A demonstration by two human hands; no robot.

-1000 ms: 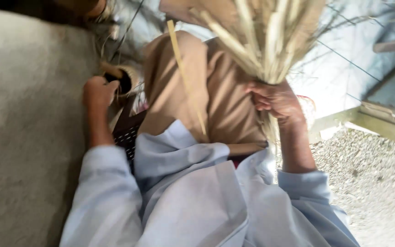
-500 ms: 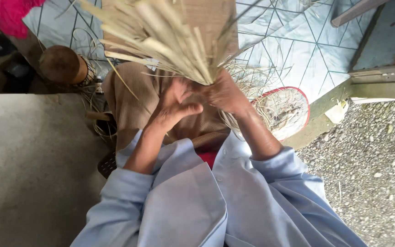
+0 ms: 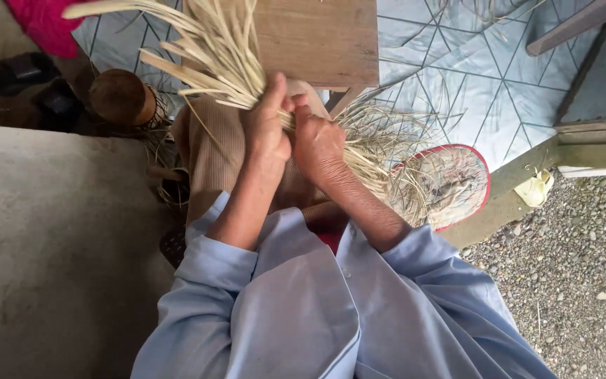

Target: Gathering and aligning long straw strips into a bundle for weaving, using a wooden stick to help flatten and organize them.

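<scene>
A bundle of pale dry straw strips [image 3: 205, 56] fans out to the upper left above my lap. My left hand [image 3: 266, 123] is closed around the bundle's neck, thumb side up. My right hand [image 3: 317, 144] grips the same bundle just beside it, the two hands touching. The loose lower ends of the straw [image 3: 387, 158] spill out to the right of my right hand. Both arms wear light blue sleeves, and tan trousers [image 3: 215, 165] lie beneath the hands.
A wooden board [image 3: 317, 38] stands just beyond my hands. A round red-rimmed woven tray [image 3: 450, 186] lies on the tiled floor [image 3: 471, 84] to the right. A brown wooden block [image 3: 120, 97] sits upper left beside a grey concrete slab [image 3: 50, 238]. Gravel [image 3: 576, 267] lies lower right.
One second ago only my right hand held the straw while my left was low at the side. My left hand has since come up and closed on the bundle beside the right.
</scene>
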